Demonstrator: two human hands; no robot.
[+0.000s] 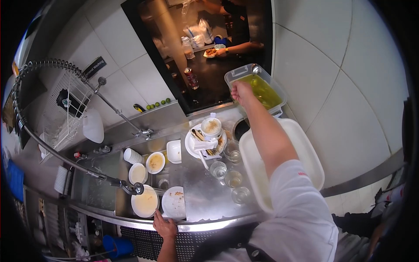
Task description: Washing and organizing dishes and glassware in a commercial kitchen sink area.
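Observation:
My left hand (165, 226) rests at the front rim of the steel sink (124, 190), fingers partly spread. Its fingertips reach the edge of a white plate (145, 203) with pale liquid on it. Beside that plate leans another white plate (173, 204) with food scraps. My right hand (241, 92) is over the near left part of a clear plastic tub (278, 85) of yellow-green liquid, its fingers curled. Whether it holds anything is hidden. A metal utensil (255, 68) shows at the tub's far end.
A coiled spray faucet (132, 188) hangs over the sink bowls (138, 173). A plate (189, 144) carries a cup and used cutlery, with several glasses (233, 179) nearby. A white basin (311, 157) lies under my right arm. Beyond the hatch, another person's hand (221, 51) touches a food dish.

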